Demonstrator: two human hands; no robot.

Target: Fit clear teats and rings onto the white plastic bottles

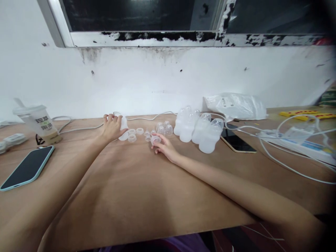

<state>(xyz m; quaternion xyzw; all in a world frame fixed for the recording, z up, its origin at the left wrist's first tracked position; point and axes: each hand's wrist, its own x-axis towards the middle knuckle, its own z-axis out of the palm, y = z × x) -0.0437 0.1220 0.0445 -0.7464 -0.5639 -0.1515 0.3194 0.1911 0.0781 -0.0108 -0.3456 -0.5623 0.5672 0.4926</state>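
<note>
At far left, a phone (27,168) and a drink cup (45,126) are set beside the left forearm, where the elbow's swing could be hampered. In the left-centre, a white bottle (123,130) is grasped by the left hand (112,127), fingers bent over it and thumb at its side, probably so that it is steadied. Just right of it, the rings (132,138) are laid flat, then the small teats (147,135), seemingly sorted by kind. At centre, what appears to be a clear cap (155,139) is pinched in the curled fingers of the right hand (168,148), near the loose caps (168,130). Right of centre, capped bottles (207,140) are stood close together, out of the hands' way. Behind them a plastic bag (236,106) is placed; at right, reach could be hindered by a dark phone (237,141), a power strip (301,143) and looped cables (283,163).
</note>
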